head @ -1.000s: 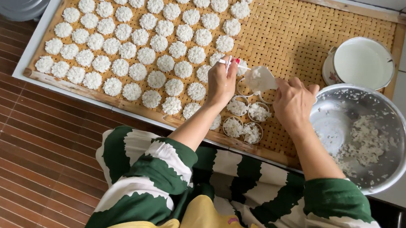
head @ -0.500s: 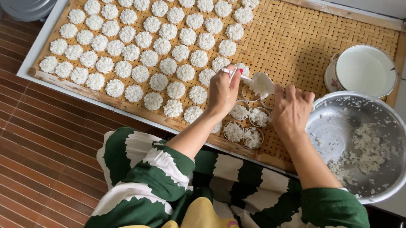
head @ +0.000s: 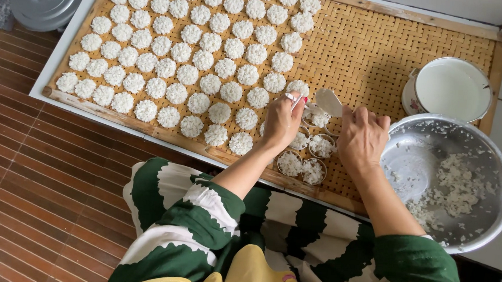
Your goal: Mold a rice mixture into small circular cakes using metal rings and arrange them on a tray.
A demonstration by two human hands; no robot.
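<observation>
Head view: white spoon (head: pixel 328 101) over the woven tray (head: pixel 384 56), bowl pointing up-left, long axis running down-right into the right hand (head: pixel 363 136), fist closed on its handle, knuckles up. Left hand (head: pixel 281 121), fingers bent down, pinches a ring mould (head: pixel 299 139). Rice rounds (head: pixel 181 52) fill the tray's left; steel bowl (head: pixel 495 191) sits right.

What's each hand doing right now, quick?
Left hand: fingers curled down over the small ring moulds of rice; whether it grips one cannot be told.
Right hand: closed on a white spoon.
</observation>
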